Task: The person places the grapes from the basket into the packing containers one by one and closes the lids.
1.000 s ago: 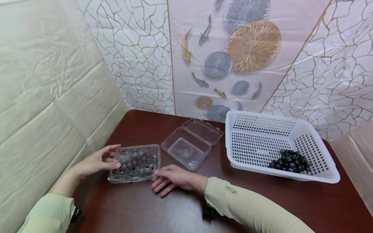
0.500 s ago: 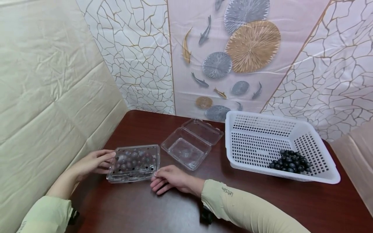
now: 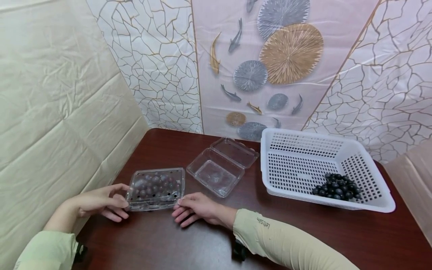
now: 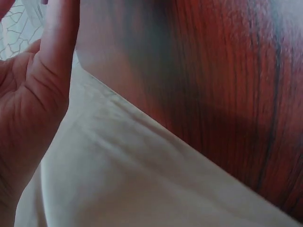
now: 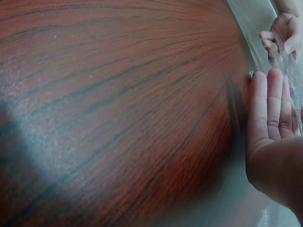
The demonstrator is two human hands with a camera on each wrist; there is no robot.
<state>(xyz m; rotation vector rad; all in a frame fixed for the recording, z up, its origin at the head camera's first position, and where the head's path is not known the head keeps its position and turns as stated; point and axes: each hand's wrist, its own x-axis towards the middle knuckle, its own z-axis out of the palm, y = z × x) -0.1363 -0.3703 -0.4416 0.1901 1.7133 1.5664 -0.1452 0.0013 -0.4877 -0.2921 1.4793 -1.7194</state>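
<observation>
fish-print backdrop (image 3: 251, 77) behind reddish-brown table (image 3: 162, 240); cream cloth (image 3: 64, 93) along left side.

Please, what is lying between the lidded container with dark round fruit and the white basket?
In the head view, an open clear plastic clamshell lies between the lidded container and the white basket.

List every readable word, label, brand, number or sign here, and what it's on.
"Letsslim", as best it reads, on the right sleeve.
Left sleeve: a faint mark at the picture's edge, too small and cut off to read.
Nothing legible on the closed clear box, open clear box or white basket.
</observation>
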